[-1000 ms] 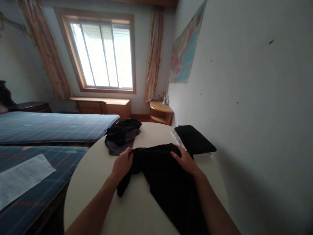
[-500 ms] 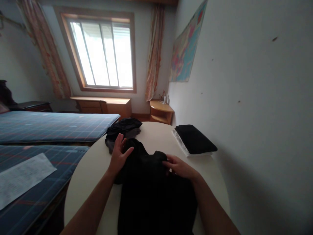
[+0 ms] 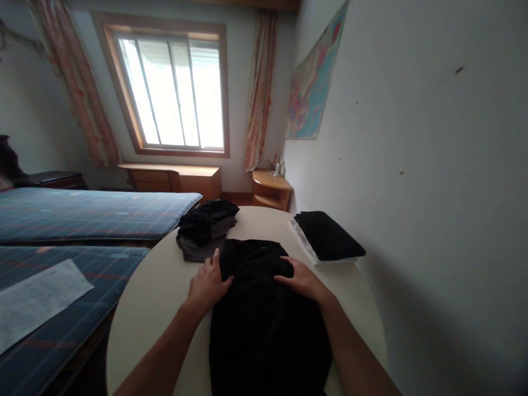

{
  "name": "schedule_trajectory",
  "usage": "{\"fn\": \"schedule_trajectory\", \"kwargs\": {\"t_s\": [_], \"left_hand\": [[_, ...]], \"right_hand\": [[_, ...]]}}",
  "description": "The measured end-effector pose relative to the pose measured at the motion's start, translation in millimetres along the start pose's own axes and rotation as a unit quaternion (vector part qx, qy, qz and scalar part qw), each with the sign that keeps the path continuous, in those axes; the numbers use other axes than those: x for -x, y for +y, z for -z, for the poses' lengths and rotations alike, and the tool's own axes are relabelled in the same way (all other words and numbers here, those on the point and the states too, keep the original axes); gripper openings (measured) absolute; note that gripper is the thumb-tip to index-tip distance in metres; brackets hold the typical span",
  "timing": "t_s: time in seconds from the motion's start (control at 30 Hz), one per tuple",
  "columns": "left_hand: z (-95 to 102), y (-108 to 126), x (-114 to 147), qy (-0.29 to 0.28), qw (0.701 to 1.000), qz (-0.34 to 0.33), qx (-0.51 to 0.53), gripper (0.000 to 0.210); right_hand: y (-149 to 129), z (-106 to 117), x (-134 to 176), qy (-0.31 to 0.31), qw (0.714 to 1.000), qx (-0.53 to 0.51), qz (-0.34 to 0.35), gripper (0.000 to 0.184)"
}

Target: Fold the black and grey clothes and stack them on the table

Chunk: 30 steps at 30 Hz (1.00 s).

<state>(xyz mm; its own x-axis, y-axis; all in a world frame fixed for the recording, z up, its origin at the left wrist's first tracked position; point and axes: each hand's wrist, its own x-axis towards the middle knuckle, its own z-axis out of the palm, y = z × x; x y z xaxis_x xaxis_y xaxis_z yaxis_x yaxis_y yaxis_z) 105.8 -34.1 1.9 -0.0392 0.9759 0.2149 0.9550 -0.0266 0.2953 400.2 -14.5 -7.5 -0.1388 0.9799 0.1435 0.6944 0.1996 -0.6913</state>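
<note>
A black garment (image 3: 268, 324) lies spread lengthwise before me, its far edge fairly straight and its near end running out of the bottom of the view. Against its far left edge rests my left hand (image 3: 209, 283), open, with the thumb on the cloth apart from the fingers. On the opposite side my right hand (image 3: 304, 279) is open too, thumb and fingers apart and touching the fabric. Just beyond the left hand is a loose heap of black and dark grey clothes (image 3: 204, 231). What kind of garment lies under my hands is hard to tell.
The round cream table (image 3: 144, 319) carries everything. At its right edge, by the wall, a folded black cloth (image 3: 330, 236) sits on a clear plastic package (image 3: 304, 242). Left of the table are plaid mattresses (image 3: 115, 212), one with a white paper (image 3: 41, 300) on it.
The garment's far end, bunched and uneven before, now lies flatter and straighter. My left hand has come down and nearer along the edge; my right hand has shifted slightly, its fingers spreading.
</note>
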Motion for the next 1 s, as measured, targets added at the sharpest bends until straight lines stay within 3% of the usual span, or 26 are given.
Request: {"fn": "schedule_trajectory", "kwargs": {"t_s": [0.1,0.17,0.27,0.37,0.43,0.47,0.57,0.63,0.73,0.87,0.93,1.0], "left_hand": [[-7.6,-9,-6,-0.071,0.997,0.0,0.03,0.064],[-9.6,-15,-15,-0.067,0.993,-0.001,0.098,0.052],[-7.9,-26,-32,0.022,0.965,0.023,0.262,0.043],[-6.6,-34,-46,0.133,0.89,0.077,0.429,0.051],[-9.9,-37,-49,0.171,0.858,0.085,0.476,0.06],[-13.1,-37,-49,0.183,0.862,0.072,0.466,0.064],[-26.4,-38,-44,0.212,0.919,0.006,0.333,0.075],[-33.5,-40,-38,0.206,0.952,-0.018,0.227,0.082],[-34.1,-43,-31,0.149,0.983,0.015,0.106,0.087],[-19.5,-43,-28,0.035,0.995,0.08,0.041,0.076],[-12.2,-40,-28,0.003,0.995,0.092,0.037,0.068],[-7.7,-36,-30,0.01,0.994,0.102,0.048,0.062]], "right_hand": [[-3,-1,2,-0.021,1.0,-0.001,0.006,0.044],[-4,-1,-1,-0.01,1.0,-0.024,0.012,0.033],[-5,0,-7,0.065,0.994,-0.084,-0.004,0.037],[-5,-1,-13,0.156,0.975,-0.156,-0.003,0.053],[-4,-2,-14,0.179,0.968,-0.174,0.024,0.068],[-4,-3,-15,0.178,0.97,-0.164,0.036,0.074],[-1,-5,-11,0.166,0.984,-0.063,0.023,0.08],[0,-3,-7,0.148,0.988,0.027,-0.029,0.067],[-2,0,0,0.083,0.985,0.104,-0.106,0.052],[-12,-1,5,-0.008,0.987,0.14,-0.082,0.038],[-17,-3,4,-0.012,0.99,0.136,-0.044,0.029],[-17,-5,0,0.026,0.996,0.087,-0.021,0.024]]}}
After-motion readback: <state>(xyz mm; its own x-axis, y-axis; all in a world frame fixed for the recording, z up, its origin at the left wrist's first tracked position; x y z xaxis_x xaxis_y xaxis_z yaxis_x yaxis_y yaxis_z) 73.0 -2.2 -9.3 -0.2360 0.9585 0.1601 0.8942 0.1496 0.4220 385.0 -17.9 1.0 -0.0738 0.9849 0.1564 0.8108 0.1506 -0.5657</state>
